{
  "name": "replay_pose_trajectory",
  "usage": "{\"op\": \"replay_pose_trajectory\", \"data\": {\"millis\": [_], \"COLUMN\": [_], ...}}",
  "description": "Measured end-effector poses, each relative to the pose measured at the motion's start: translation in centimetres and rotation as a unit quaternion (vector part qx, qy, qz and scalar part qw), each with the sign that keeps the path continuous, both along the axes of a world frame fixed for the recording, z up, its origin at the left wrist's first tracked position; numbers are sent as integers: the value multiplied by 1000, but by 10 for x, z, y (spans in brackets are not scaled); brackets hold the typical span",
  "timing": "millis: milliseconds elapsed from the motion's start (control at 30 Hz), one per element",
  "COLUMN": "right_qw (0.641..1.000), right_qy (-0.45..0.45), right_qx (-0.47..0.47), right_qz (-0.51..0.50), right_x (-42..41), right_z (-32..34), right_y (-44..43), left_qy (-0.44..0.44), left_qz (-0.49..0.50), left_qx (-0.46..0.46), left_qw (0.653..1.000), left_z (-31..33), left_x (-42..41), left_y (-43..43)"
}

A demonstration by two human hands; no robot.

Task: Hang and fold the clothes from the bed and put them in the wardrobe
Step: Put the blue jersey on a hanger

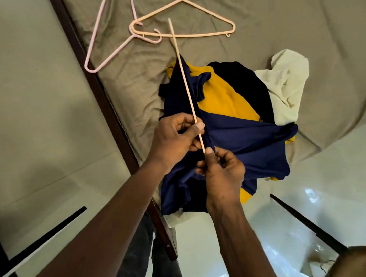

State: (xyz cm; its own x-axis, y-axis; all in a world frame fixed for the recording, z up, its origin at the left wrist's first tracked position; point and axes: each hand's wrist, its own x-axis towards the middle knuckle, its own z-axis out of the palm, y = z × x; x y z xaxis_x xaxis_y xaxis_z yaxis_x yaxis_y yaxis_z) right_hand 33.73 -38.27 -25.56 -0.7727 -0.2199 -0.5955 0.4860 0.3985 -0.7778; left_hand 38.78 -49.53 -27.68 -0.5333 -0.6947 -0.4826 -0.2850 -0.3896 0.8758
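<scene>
Hanging step: pinching thin hanger (185, 79) (prob. edge-on) with left hand (173, 136) & right hand (222, 174) over navy shirt (241, 139); next, find collar.

no readable text, labels, brands or numbers on anything in view

The left hand (175, 138) and right hand (222, 174) both pinch a thin peach bar (184, 74) over a navy shirt (241, 139), the right hand at its lower end. Beyond the hands, a yellow garment (224, 98), a black garment (242, 80) and a white cloth (285, 84) lie on the bed (298, 15). Farther off are a peach hanger (195, 34) and a pink hanger (107, 55).
</scene>
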Motion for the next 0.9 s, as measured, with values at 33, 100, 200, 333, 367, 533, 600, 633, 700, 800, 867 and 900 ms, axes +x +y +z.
{"op": "replay_pose_trajectory", "data": {"millis": [33,100,200,333,367,533,600,633,700,800,867,900], "right_qw": [1000,998,995,993,997,953,938,937,957,993,997,994], "right_qy": [-15,-55,-90,-111,-70,201,238,240,191,68,-20,-62], "right_qx": [-1,-8,-18,-19,11,158,179,188,175,97,32,5], "right_qz": [-12,-34,-42,-26,3,163,175,169,128,10,-66,-90], "right_x": [-2,-7,-12,-17,-18,-19,-23,-24,-21,-6,3,5], "right_z": [4,14,28,42,43,41,36,32,29,27,32,36], "right_y": [-1,-3,-9,-16,-16,-17,-15,-14,-13,-17,-23,-26], "left_qy": [-2,-13,-30,-11,-8,-26,-19,-15,-13,-4,-10,-16], "left_qz": [6,14,28,63,74,123,151,163,177,217,243,250], "left_qx": [-2,-12,-13,39,61,131,134,134,136,172,178,176], "left_qw": [1000,1000,999,997,995,983,979,977,975,961,954,952], "left_z": [0,2,5,14,18,27,25,25,24,23,21,20], "left_x": [-4,-11,-19,-22,-22,-16,-12,-11,-12,-17,-20,-21], "left_y": [2,4,4,-3,-6,-13,-14,-13,-10,1,7,10]}}
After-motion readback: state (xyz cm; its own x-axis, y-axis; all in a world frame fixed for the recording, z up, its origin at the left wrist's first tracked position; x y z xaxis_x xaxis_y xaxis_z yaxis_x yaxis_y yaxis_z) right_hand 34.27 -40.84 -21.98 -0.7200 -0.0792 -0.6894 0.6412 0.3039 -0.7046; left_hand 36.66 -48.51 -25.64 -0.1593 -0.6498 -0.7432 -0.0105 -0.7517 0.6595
